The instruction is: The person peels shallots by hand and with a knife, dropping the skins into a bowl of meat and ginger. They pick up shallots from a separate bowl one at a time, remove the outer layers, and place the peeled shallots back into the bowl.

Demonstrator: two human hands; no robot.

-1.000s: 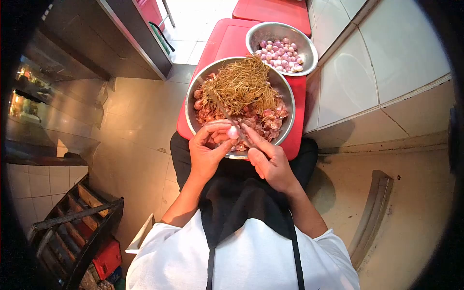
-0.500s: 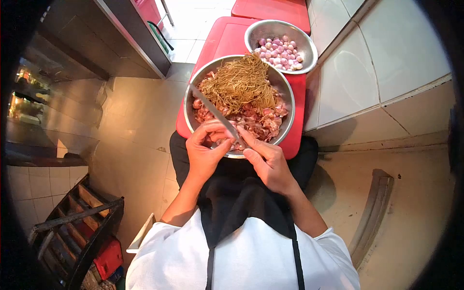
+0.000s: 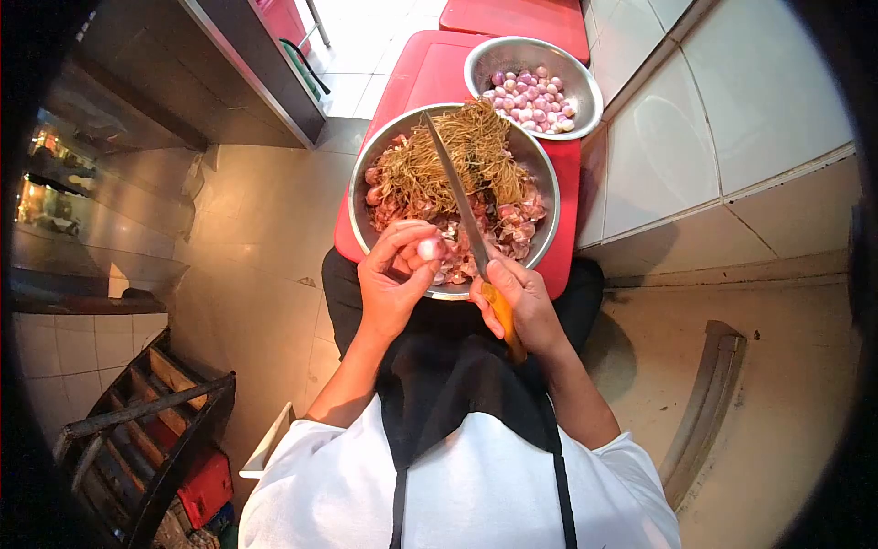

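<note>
Pinching shallot (image 3: 429, 249) between thumb and curled fingers of left hand (image 3: 391, 279). Gripping knife (image 3: 460, 196) in closed right hand (image 3: 528, 309), above large bowl (image 3: 353, 197)

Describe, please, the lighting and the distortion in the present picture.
Head view: wide-angle bending with black curved borders; far floor tiles glare nearly white; nearer floor looks warm-toned; a soft shadow lies beside the right knee; knife blade looks fairly sharp.
</note>
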